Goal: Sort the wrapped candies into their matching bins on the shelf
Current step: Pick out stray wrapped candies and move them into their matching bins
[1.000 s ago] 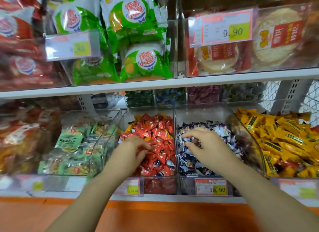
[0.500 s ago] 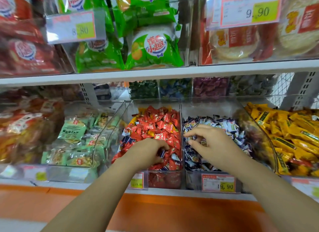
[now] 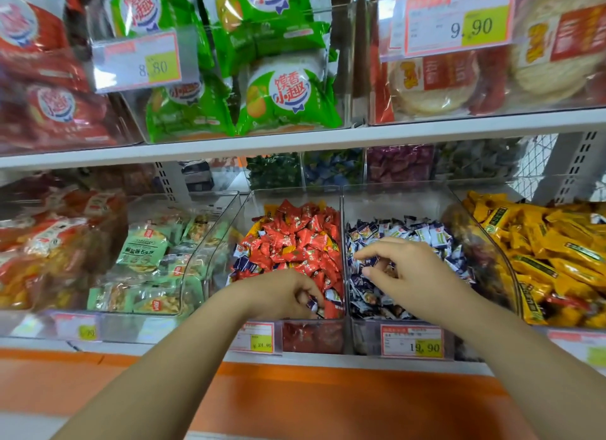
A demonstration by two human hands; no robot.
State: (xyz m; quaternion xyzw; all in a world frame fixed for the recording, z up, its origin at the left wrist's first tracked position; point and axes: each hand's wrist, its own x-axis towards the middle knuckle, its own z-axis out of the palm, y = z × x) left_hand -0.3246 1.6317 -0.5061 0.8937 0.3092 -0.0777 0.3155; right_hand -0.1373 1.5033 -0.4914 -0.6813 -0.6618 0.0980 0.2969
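Two shelves (image 3: 295,141) of snack goods, upper one stacked with green packs (image 3: 288,98) and red packs (image 3: 55,112), two price tags (image 3: 452,23) hung in front. Lower shelf carries four clear front bins in view: green snack packs at far left (image 3: 210,243), red candies (image 3: 305,243), blue-and-white candies (image 3: 406,233), yellow bars (image 3: 541,249) at right. Smaller bins sit behind them, contents too dim to call.

Red bin (image 3: 314,336) is mixed: several blue-and-white strays lie along its left and front edges, roughly five or six showing, more likely buried. Blue bin (image 3: 364,338) looks uniform from here.

Two hands, no sleeves. Left hand (image 3: 282,295) is low at the front of the red bin, fingers curled closed around a blue-and-white candy (image 3: 313,303), maybe more than one inside the fist. Right hand (image 3: 403,269) hovers over the blue bin, thumb and forefinger near each other in a loose pinch; cannot tell whether anything is between them.

Handling judgement: candies are light, small, hard centres under crinkly slick film, so they slide off each other and slip from a flat grip. Best taken by a fingertip pinch on the body or the twisted wrapper end. Not fragile, dropping them across the divider should be harmless
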